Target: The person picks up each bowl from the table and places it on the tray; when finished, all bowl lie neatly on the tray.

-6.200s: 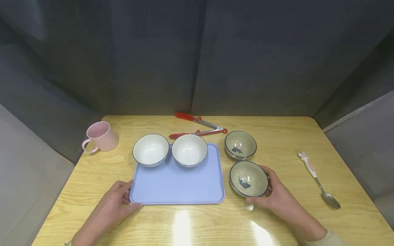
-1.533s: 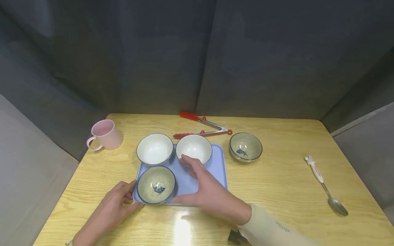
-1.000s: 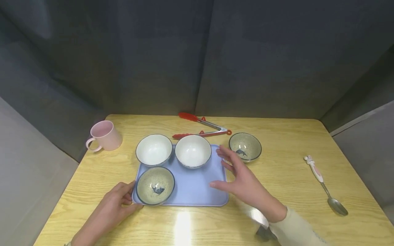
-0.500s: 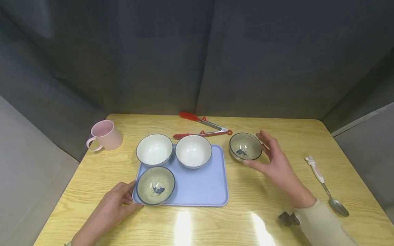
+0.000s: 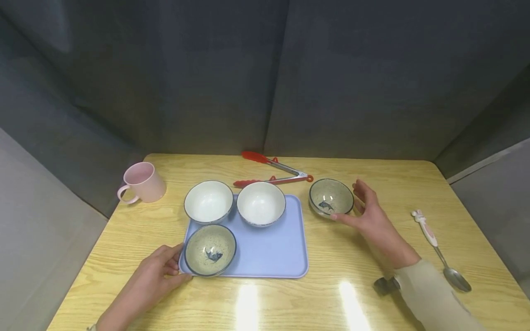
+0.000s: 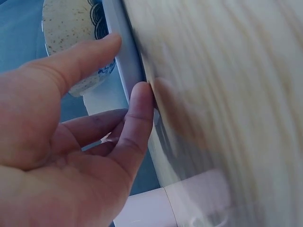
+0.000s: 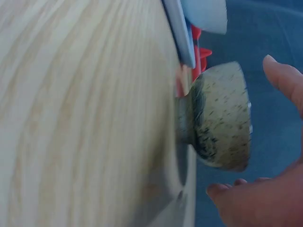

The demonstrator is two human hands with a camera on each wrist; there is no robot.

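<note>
My left hand (image 5: 151, 278) holds the near left corner of a blue tray (image 5: 273, 255), fingers at its left edge and thumb at the front. The left wrist view shows the fingertips (image 6: 141, 94) against the tray rim (image 6: 124, 52). A speckled bowl with a fish motif (image 5: 210, 250) sits at that corner of the tray. Behind it are two white bowls (image 5: 209, 202) (image 5: 261, 203). Right of the tray stands another fish bowl (image 5: 331, 197) on the table. Beside it is my right hand (image 5: 378, 225), fingers spread; the right wrist view shows a gap between hand and bowl (image 7: 222, 118).
Red-tipped tongs (image 5: 285, 177) lie spread behind the tray. A pink mug (image 5: 145, 183) stands at the back left. Far right lies a spoon (image 5: 430, 239) with a rabbit handle. Dark curtains (image 5: 265, 82) rise behind the wooden table (image 5: 372, 170).
One fish bowl went from right of the tray onto its near left corner. My right hand released it and moved right to the other fish bowl. The left hand stayed at the tray.
</note>
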